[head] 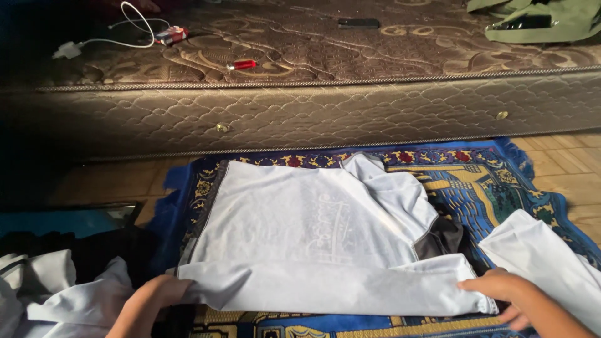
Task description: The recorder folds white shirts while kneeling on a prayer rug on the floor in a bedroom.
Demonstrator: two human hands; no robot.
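At twelve o'clock a brown quilted mattress (325,112) lies across the room, with a red lighter (243,64), a white charger cable (119,31) and a dark phone (359,23) on top. At nine o'clock soft white and dark clothes (56,288) sit in a pile. Your left hand (156,293) curls shut on the near left corner of the white shirt (300,238). Your right hand (501,289) pinches its near right corner, fingers bent. The shirt lies flat and smooth in the middle, on a blue patterned rug (494,188).
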